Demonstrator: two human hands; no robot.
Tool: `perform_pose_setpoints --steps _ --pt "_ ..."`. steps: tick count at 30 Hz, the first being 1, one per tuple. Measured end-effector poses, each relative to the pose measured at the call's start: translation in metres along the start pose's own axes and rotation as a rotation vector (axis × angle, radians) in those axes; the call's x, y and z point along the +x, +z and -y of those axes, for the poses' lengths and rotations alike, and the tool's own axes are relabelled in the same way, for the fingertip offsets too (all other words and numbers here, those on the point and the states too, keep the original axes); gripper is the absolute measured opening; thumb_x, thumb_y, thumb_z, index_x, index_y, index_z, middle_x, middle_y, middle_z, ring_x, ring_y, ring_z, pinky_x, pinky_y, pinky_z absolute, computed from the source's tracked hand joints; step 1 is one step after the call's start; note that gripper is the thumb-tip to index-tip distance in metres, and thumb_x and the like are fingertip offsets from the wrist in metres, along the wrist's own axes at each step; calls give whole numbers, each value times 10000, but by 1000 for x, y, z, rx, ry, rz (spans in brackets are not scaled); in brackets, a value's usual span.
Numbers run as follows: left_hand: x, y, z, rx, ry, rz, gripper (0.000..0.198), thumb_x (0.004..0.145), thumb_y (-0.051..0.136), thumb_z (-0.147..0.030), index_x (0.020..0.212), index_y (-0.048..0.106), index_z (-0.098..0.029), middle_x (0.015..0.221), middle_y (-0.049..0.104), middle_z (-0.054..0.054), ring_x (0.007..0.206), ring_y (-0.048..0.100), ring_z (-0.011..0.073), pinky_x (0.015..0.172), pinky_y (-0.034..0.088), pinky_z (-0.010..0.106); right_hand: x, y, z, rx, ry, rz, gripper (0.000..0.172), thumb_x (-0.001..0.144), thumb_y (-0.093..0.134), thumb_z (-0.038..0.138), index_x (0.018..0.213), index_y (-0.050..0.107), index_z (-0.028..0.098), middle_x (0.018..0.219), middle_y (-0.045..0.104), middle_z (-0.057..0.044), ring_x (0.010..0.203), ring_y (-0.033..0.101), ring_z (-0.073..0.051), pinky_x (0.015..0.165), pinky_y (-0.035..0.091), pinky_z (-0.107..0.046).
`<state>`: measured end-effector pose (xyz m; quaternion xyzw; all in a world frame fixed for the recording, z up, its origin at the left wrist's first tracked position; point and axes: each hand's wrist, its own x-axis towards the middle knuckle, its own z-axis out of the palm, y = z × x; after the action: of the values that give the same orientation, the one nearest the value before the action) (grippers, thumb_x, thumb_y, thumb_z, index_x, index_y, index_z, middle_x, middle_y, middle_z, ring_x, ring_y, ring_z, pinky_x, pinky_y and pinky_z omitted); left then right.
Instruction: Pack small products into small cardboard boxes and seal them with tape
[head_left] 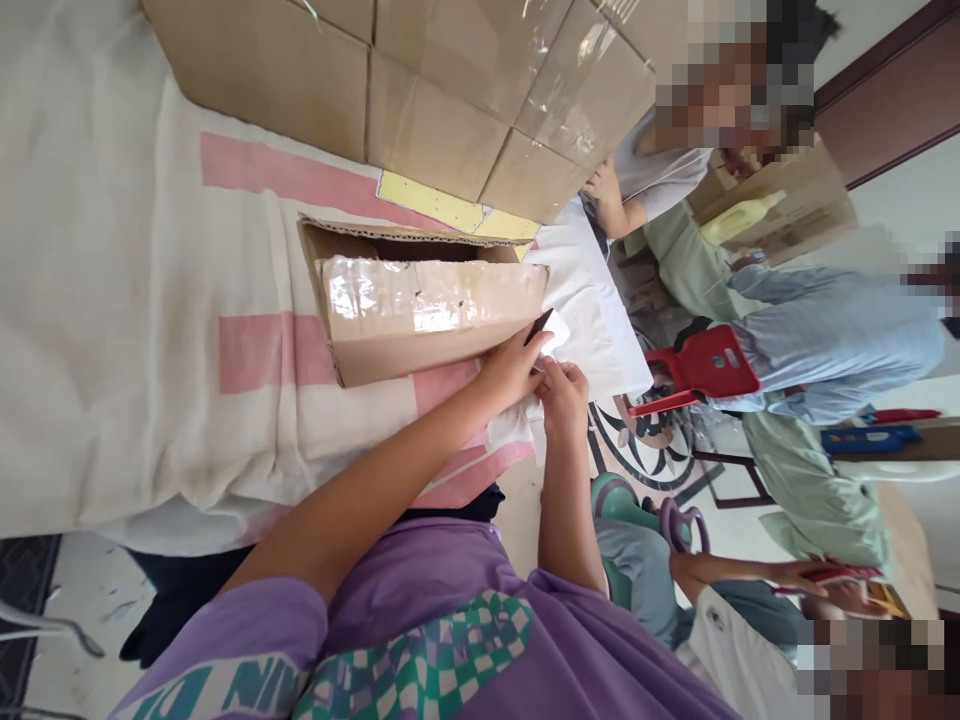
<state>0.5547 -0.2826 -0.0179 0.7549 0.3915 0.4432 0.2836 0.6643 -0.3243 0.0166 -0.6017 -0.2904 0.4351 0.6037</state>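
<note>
My left hand (pixel 511 372) is closed around a small flat white piece with a dark side (pixel 555 334), whose exact kind I cannot make out. The fingers of my right hand (pixel 564 392) are pinched together right beside it, at its near edge. Whatever lies between those fingertips is too small to name. Just beyond my left hand, an open cardboard box (pixel 435 335) with shiny tape along its side rests on the cloth-covered table (pixel 247 440). Its inside is mostly in shadow.
Stacked taped cartons (pixel 442 120) stand behind the open box, with a yellow strip (pixel 431 200) at their foot. A person (pixel 675 165) sits at the table's far end. More people are on the right, near a red plastic chair (pixel 712 365) and a green-and-purple seat (pixel 619 500).
</note>
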Motion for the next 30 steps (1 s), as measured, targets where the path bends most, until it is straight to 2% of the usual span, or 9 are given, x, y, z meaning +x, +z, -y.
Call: perform_pose_setpoints --steps 4,6,8,10,13,16,23,27,30 --pt "-5 -14 -11 47 -94 49 430 922 596 -165 1347 534 -190 1444 570 164 1310 588 326 1035 537 420 -7 8 1 -25 -42 -77 470 624 899 367 758 472 225 805 692 30 661 659 -108 627 587 -243" --pt "-8 -21 -22 131 -157 79 314 959 580 -202 1272 570 -195 1305 632 154 1165 656 313 912 568 383 -10 10 -1 -59 -90 -112 458 659 879 375 784 464 227 901 709 10 702 672 -106 650 585 -235" --pt "-11 -26 -31 239 -197 107 167 1000 526 -219 1150 599 -202 1142 659 127 1007 687 283 793 568 350 -11 10 -3 -112 -149 -141 452 680 869 356 811 455 232 1030 718 -17 725 680 -101 662 579 -230" --pt "-14 -25 -37 313 -192 133 152 1005 494 -173 1123 587 -197 1055 660 111 914 685 263 733 562 342 -9 8 -7 -163 -212 -171 451 682 869 308 828 448 237 1128 701 -31 728 667 -86 686 574 -228" --pt "-18 -19 -40 292 -152 145 251 988 518 -134 1234 527 -181 987 678 91 889 695 259 734 576 359 0 1 -9 -214 -283 -198 440 677 867 245 830 455 239 1146 673 -29 852 675 -104 800 573 -246" --pt "-22 -10 -42 192 -154 115 287 973 566 -153 1245 482 -189 963 713 73 866 724 251 727 595 362 10 -6 -6 -224 -282 -176 410 700 857 238 839 471 239 1161 655 -42 994 685 -150 875 568 -286" --pt "-29 4 -51 136 -156 12 342 1006 570 -233 1311 436 -158 981 747 102 777 747 222 616 583 314 27 -11 1 -241 -295 -138 365 758 835 246 827 477 233 1060 691 -51 1064 689 -198 938 534 -345" --pt "-30 3 -53 109 -247 89 391 991 591 -254 1340 425 -199 1053 737 104 874 754 248 706 613 358 32 -15 -1 -235 -279 -117 354 777 826 241 796 473 228 1083 692 -48 1057 695 -199 958 527 -357" --pt "-30 1 -52 79 -289 145 340 983 582 -270 1292 444 -236 1020 730 86 879 748 275 741 618 409 33 -19 -1 -212 -244 -105 356 771 828 219 796 473 226 1154 673 -50 1060 698 -194 971 536 -355"
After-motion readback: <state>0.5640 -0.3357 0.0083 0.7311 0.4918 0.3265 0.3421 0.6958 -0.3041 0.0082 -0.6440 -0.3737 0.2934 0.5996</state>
